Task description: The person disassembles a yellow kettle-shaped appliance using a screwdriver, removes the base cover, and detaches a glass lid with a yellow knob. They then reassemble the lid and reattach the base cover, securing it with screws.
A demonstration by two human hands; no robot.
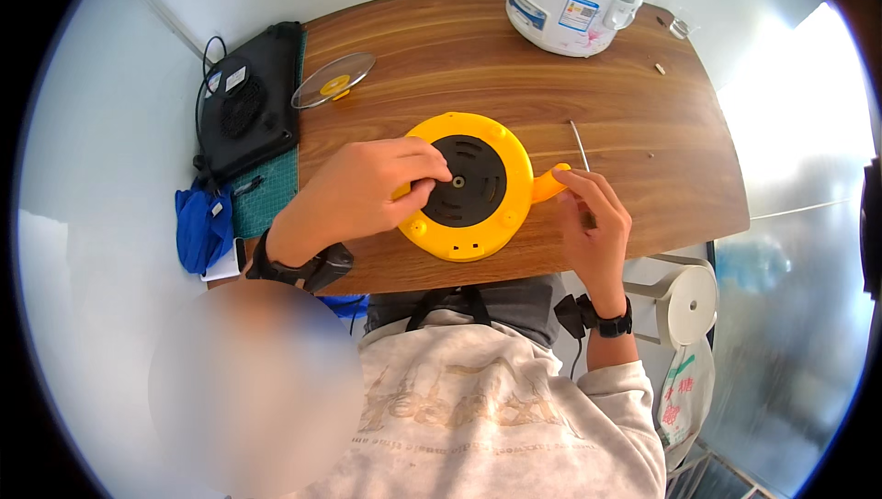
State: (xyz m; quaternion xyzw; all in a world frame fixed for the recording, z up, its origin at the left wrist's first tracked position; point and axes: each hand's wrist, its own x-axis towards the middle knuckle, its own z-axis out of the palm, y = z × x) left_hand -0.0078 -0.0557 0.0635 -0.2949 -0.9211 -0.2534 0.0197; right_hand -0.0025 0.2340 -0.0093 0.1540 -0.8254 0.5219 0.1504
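A round yellow electric pot (521, 165) lies bottom up on the wooden table, its black slotted base plate (478, 200) facing me. At the plate's centre is a small round metal fitting (457, 183). My left hand (386, 182) reaches over the pot's left side, thumb and fingers pinched close beside that fitting; whatever they hold, if anything, is hidden. On the right, the fingers of my right hand (595, 214) close on the end of the pot's yellow handle (548, 187). A thin silvery rod (578, 143) runs up from beside these fingers; its lower end is hidden.
A glass lid (342, 74) with a yellow knob lies at the far left, by a black appliance (241, 104) with a cable on a green mat (271, 196). A white rice cooker (574, 7) stands at the back. A blue cloth (202, 228) hangs at the left edge.
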